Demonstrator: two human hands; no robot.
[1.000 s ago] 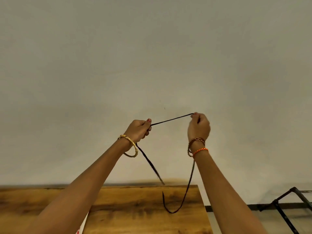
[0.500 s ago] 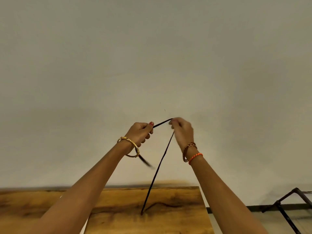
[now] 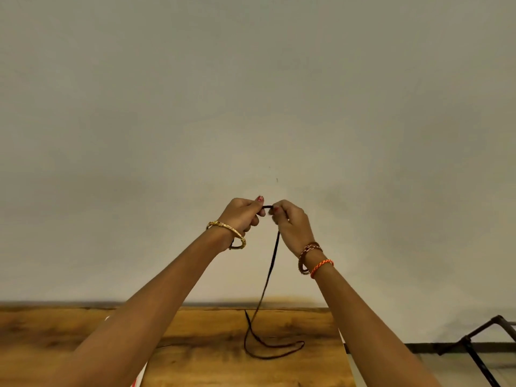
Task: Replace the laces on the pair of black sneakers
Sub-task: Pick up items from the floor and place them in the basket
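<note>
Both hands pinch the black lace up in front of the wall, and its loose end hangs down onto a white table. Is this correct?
Not quite. In the head view, the left hand and right hand do pinch the black lace before the wall, but its loose end lies on a brown wooden table, not a white one.

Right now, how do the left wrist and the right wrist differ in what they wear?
The left wrist wears one gold bangle; the right wrist wears two bands, a brown bracelet and an orange cord. The bangle hangs loose and tilted, while the two bands sit closer to the arm. Both wrists are raised, and the left hand and right hand each pinch the same black lace.
</note>
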